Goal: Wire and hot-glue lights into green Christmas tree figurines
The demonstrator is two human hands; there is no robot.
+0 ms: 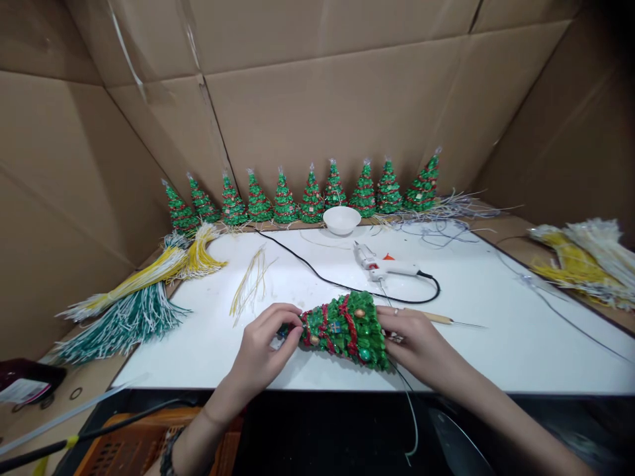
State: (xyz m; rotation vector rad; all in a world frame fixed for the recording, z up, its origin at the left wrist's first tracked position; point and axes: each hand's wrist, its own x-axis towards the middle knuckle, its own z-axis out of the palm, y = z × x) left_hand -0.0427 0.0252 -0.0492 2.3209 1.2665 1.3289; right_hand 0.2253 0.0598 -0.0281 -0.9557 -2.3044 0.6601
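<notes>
A small decorated Christmas tree (342, 328) lies on its side above the front edge of the white tabletop, its tip to the left. It is green with red garlands and little ornaments. My left hand (270, 340) pinches the tip between thumb and fingers. At the wide base, my right hand (409, 337) grips the tree, with some fingertips hidden behind it. A thin strand (411, 413) hangs from the base past the table edge. Just beyond my right hand lies an awl (439, 318) with a wooden handle.
A white glue gun (384, 264) with a black cord (307, 264) lies behind the tree. Several finished-looking trees (285, 198) line the cardboard wall, near a white bowl (342, 220). Bundles of yellow, white and green strands (124, 317) lie left; more bundles (585, 261) lie right. An orange basket (133, 443) stands below.
</notes>
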